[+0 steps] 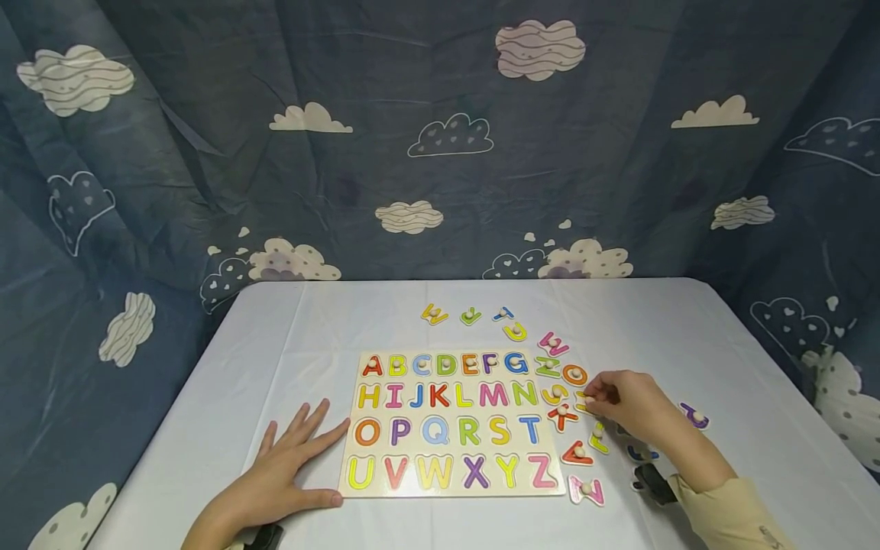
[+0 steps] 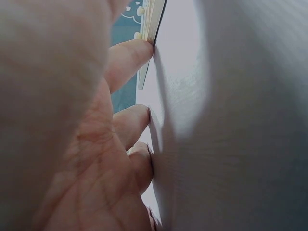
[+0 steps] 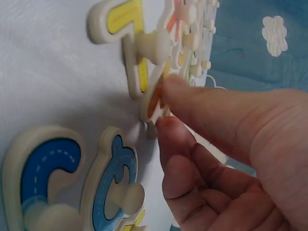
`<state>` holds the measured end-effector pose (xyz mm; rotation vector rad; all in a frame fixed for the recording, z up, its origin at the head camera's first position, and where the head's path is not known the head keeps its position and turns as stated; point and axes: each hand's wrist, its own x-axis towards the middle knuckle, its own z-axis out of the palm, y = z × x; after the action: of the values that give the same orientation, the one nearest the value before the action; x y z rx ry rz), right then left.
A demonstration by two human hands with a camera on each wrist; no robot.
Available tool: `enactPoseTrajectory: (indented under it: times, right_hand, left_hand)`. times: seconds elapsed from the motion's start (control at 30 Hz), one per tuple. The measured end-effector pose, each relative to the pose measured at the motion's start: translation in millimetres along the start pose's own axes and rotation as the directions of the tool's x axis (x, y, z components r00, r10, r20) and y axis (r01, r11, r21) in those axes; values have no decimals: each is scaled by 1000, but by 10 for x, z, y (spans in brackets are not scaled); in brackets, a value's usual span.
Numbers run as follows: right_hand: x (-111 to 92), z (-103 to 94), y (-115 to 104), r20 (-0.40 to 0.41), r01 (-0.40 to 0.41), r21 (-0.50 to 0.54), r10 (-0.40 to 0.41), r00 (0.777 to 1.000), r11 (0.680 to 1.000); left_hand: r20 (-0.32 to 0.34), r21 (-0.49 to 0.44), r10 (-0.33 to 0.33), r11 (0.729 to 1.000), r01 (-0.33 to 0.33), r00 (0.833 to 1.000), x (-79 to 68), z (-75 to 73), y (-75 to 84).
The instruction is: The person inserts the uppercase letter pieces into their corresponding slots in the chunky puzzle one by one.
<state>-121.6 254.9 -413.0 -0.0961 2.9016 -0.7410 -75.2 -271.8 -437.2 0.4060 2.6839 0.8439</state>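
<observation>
A cream alphabet board (image 1: 450, 496) lies on the white table, its top-row letters A to G bearing knobs. My left hand (image 1: 289, 462) rests beside the board with fingers spread, thumb and index fingertip at its left edge. On the board's right side, my right hand (image 1: 629, 405) pinches a yellow-orange letter piece (image 3: 155, 100) between thumb and fingers; which letter it is I cannot tell. Close to that hand are a yellow L piece (image 3: 143, 62), a red K piece (image 1: 562, 418) and an orange O piece (image 1: 574, 374). Blue pieces (image 3: 50, 154) lie under the right wrist, partly hidden.
More knobbed letters lie around the board: a yellow piece (image 1: 434, 314), a blue T (image 1: 503, 314) and a yellow U (image 1: 514, 331) behind it, a pink Z (image 1: 586, 490) at its front right corner, a purple P (image 1: 693, 415) farther right. A dark cloud-patterned curtain (image 1: 440, 183) surrounds the table.
</observation>
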Motion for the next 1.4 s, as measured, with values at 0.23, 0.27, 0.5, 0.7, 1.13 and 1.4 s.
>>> enactPoseTrajectory:
  times: [0.23, 0.27, 0.5, 0.7, 1.13, 1.4]
  right_hand:
    - [4, -20, -21, 20, 33, 12, -33, 999, 999]
    - [5, -21, -27, 20, 33, 12, -33, 999, 999]
    - [20, -31, -66, 5, 17, 0, -17, 1000, 1000]
    - [28, -28, -56, 4, -1, -6, 1, 1000, 1000]
    - [27, -57, -60, -22, 25, 22, -24, 999, 999]
    - [36, 60, -254, -15, -2, 108, 3, 1000, 994]
  left_hand:
    - [-1, -7, 3, 1000, -3, 1000, -14, -13, -7]
    - [-3, -7, 3, 1000, -3, 1000, -18, -14, -9]
    - [-16, -4, -2, 1000, 2, 1000, -43, -17, -34]
    - [-14, -10, 2, 1000, -2, 1000, -43, -17, -34]
    - [-52, 5, 55, 998, -55, 997, -31, -22, -17]
    - [-42, 13, 67, 998, -67, 997, -9, 1, -26]
